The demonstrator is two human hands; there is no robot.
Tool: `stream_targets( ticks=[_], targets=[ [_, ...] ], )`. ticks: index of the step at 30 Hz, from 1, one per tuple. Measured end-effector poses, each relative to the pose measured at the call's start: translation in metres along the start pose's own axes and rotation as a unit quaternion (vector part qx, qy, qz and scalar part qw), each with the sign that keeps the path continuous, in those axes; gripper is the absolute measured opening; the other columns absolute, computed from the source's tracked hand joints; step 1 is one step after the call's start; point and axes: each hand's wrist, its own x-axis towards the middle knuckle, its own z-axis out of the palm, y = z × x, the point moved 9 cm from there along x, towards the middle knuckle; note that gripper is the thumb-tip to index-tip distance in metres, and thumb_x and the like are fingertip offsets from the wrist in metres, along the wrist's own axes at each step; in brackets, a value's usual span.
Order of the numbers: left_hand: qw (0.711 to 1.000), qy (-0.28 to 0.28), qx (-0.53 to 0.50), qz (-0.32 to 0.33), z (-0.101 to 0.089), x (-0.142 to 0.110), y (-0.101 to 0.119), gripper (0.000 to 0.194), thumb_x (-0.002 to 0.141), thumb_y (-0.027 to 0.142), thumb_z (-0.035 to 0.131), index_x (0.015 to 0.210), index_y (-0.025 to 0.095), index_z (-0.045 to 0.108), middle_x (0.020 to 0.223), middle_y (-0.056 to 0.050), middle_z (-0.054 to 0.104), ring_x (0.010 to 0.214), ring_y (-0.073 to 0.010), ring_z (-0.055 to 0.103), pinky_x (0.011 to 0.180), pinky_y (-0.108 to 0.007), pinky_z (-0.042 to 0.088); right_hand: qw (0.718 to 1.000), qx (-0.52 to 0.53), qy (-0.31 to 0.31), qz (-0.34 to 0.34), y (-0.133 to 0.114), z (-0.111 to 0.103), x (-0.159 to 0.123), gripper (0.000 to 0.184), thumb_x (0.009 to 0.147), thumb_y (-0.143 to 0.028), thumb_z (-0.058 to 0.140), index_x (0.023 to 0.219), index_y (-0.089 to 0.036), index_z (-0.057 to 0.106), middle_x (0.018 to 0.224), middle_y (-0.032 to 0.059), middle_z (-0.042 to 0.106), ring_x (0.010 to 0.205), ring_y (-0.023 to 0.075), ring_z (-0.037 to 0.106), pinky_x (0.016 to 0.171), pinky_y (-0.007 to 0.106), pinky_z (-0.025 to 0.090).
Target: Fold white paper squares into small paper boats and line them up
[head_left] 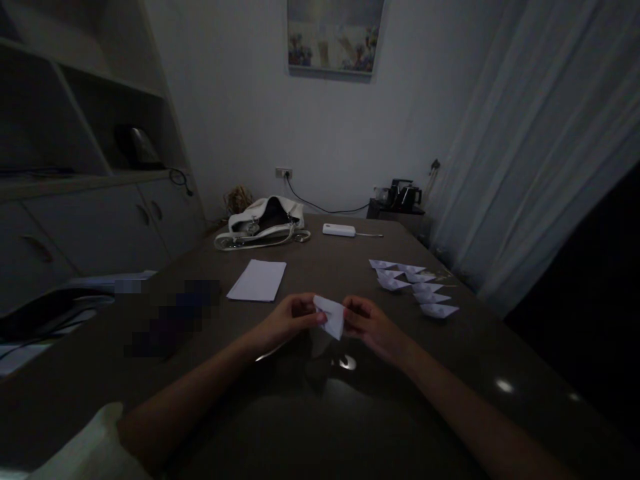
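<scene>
A small folded piece of white paper (332, 319) is held up between my two hands, over the middle of the dark table. My left hand (295, 319) pinches its left side, with the thumb across the front face. On the opposite edge, the fingers of my right hand (371, 325) are closed on the same paper. Several folded paper boats (431, 293) stand in rows to the right, beyond my right hand. Farther left lies a stack of white paper sheets (257, 280).
A white handbag (267, 220) rests at the table's far end, with a white power bank (339, 230) and short cable to its right. The left part of the table (170, 320) is blurred out. Kettles stand on a small stand (393, 212) behind; a curtain hangs at right.
</scene>
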Motion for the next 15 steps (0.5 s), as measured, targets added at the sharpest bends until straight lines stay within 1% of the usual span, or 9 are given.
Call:
stream_targets(
  ticks=[2,4,5,7,9,11,13,15],
  targets=[
    [1.000,-0.001,-0.017,0.009,0.000,0.001,0.000,0.021,0.076,0.032,0.068,0.087,0.015,0.065,0.083,-0.003,0.067,0.077,-0.0148,0.062,0.075,-0.026,0.046,1.000,0.021,-0.009,0.012,0.002,0.000,0.000,0.033,0.071,-0.045,0.069,0.073,-0.019,0.049,0.068,-0.0030,0.047,0.060,0.0097,0.046,0.054,0.021,0.037],
    [1.000,-0.005,-0.024,0.009,0.000,0.002,-0.002,0.017,0.077,0.030,0.067,0.086,0.015,0.065,0.082,-0.002,0.067,0.075,-0.0131,0.062,0.074,-0.024,0.046,1.000,0.001,-0.024,0.014,0.001,0.003,0.000,0.029,0.075,-0.042,0.066,0.073,-0.018,0.050,0.066,-0.0031,0.047,0.057,0.0095,0.045,0.053,0.021,0.035],
    [1.000,-0.009,-0.021,0.006,0.000,0.002,-0.004,0.017,0.077,0.030,0.067,0.086,0.015,0.065,0.081,-0.002,0.067,0.074,-0.0128,0.062,0.072,-0.024,0.045,0.999,-0.022,-0.027,0.004,-0.002,0.004,-0.001,0.027,0.076,-0.041,0.064,0.074,-0.018,0.051,0.066,-0.0030,0.047,0.057,0.0094,0.044,0.052,0.021,0.034],
    [1.000,-0.015,0.008,0.001,0.000,0.003,-0.007,0.019,0.077,0.031,0.068,0.085,0.014,0.064,0.080,-0.002,0.066,0.073,-0.0130,0.061,0.070,-0.024,0.045,0.995,-0.091,-0.013,-0.042,-0.011,0.004,-0.001,0.023,0.077,-0.039,0.064,0.080,-0.018,0.054,0.071,-0.0017,0.051,0.060,0.0100,0.046,0.054,0.021,0.036],
    [0.998,-0.020,0.064,0.001,0.001,0.004,-0.008,0.021,0.077,0.033,0.068,0.082,0.013,0.064,0.077,-0.002,0.065,0.072,-0.0133,0.059,0.068,-0.024,0.044,0.979,-0.176,0.020,-0.104,-0.023,0.003,-0.004,0.024,0.076,-0.037,0.066,0.087,-0.019,0.055,0.077,-0.0009,0.054,0.062,0.0103,0.047,0.056,0.022,0.037],
    [0.993,-0.026,0.119,0.007,0.003,0.004,-0.008,0.021,0.076,0.033,0.067,0.079,0.013,0.065,0.074,-0.001,0.063,0.071,-0.0132,0.058,0.068,-0.024,0.043,0.955,-0.255,0.047,-0.144,-0.031,0.005,-0.008,0.023,0.074,-0.035,0.068,0.088,-0.020,0.056,0.075,-0.0015,0.055,0.060,0.0101,0.046,0.054,0.022,0.036],
    [0.988,-0.035,0.149,0.008,0.006,0.003,-0.007,0.021,0.076,0.033,0.068,0.078,0.013,0.065,0.072,-0.001,0.063,0.070,-0.0132,0.056,0.068,-0.024,0.043,0.935,-0.312,0.056,-0.162,-0.036,0.008,-0.011,0.018,0.075,-0.033,0.067,0.083,-0.019,0.057,0.069,-0.0023,0.054,0.056,0.0099,0.046,0.052,0.022,0.036],
    [0.987,-0.038,0.159,0.007,0.008,0.002,-0.006,0.020,0.075,0.032,0.068,0.078,0.013,0.064,0.072,0.000,0.062,0.070,-0.0131,0.056,0.067,-0.023,0.042,0.921,-0.345,0.051,-0.172,-0.038,0.013,-0.013,0.014,0.078,-0.031,0.064,0.081,-0.018,0.059,0.067,-0.0017,0.056,0.057,0.0104,0.048,0.053,0.022,0.037]
  ],
)
